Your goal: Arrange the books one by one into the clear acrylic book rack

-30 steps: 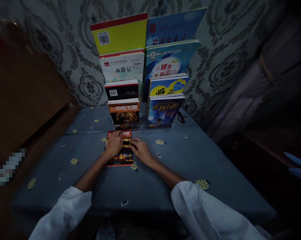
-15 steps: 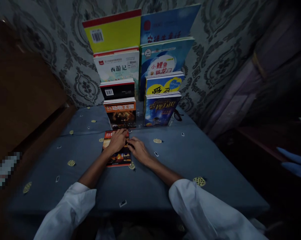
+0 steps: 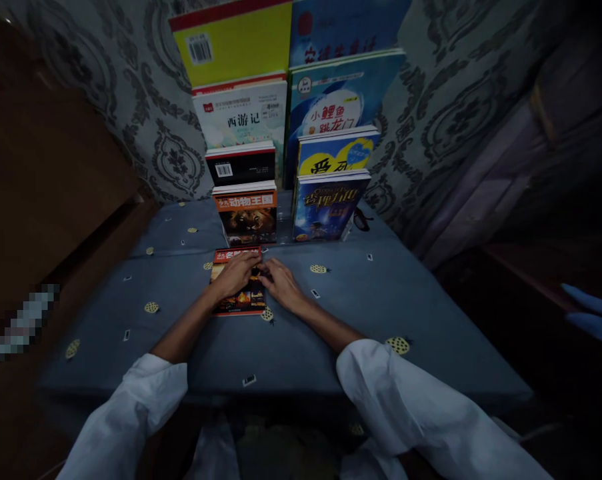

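Observation:
A small book with a red title band lies flat on the blue patterned tablecloth, in front of the standing books. My left hand rests over its cover, fingers stretched toward the right edge. At that right edge is my right hand, its fingers bent and close together near my left fingertips. Whether the right fingers pinch the cover or only touch it cannot be made out. Just behind stands the animal book with a lion on its cover.
Books stand in two tiered columns, including a blue one at front right and a yellow one at back left. Dark glasses lie right of them. Patterned wall behind; brown furniture at left.
The view has shifted, so books and table appear higher in the picture. My left hand has slid slightly down the cover, showing more of the title; my right hand stays at the book's right edge.

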Demonstrator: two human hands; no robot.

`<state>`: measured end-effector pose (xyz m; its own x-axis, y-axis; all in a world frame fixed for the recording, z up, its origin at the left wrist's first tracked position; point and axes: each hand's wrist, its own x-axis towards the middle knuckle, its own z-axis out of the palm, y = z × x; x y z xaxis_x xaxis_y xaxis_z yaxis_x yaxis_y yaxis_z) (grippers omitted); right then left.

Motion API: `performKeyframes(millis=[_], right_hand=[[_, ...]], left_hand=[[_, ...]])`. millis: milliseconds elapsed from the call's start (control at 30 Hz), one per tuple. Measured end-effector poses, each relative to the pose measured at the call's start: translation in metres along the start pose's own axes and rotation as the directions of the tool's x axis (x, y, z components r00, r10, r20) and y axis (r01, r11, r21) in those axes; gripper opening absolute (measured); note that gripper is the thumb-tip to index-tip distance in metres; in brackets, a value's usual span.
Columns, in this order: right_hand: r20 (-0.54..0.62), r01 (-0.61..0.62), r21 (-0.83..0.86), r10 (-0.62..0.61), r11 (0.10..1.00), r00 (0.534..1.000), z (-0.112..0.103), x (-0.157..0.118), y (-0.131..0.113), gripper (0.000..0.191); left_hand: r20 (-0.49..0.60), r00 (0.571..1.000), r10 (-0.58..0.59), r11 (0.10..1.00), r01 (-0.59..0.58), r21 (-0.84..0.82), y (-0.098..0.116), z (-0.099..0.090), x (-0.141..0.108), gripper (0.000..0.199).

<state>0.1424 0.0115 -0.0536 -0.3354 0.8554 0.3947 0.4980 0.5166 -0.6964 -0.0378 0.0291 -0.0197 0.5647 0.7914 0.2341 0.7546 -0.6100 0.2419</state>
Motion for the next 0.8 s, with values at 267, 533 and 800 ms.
performKeyframes(millis=[267,533,800], right_hand=[[0.012,0.026,0.022,-0.026,0.999,1.000,-0.004,0.001,0.002,0.053],[0.156,0.019,0.003,-0.019,1.000,0.988,-0.016,0.006,-0.002,0.064],[0.148,0.012,-0.068,-0.002,0.998,0.989,-0.015,0.006,-0.001,0.052]], left_hand=[[0.013,0.998,0.067,0.996,-0.067,-0.058,0.011,-0.006,-0.016,0.051],[0.008,0.998,0.068,0.995,-0.067,-0.075,0.018,-0.009,-0.033,0.056],[0.052,0.997,0.053,0.997,-0.050,-0.063,0.042,-0.013,-0.070,0.051]])
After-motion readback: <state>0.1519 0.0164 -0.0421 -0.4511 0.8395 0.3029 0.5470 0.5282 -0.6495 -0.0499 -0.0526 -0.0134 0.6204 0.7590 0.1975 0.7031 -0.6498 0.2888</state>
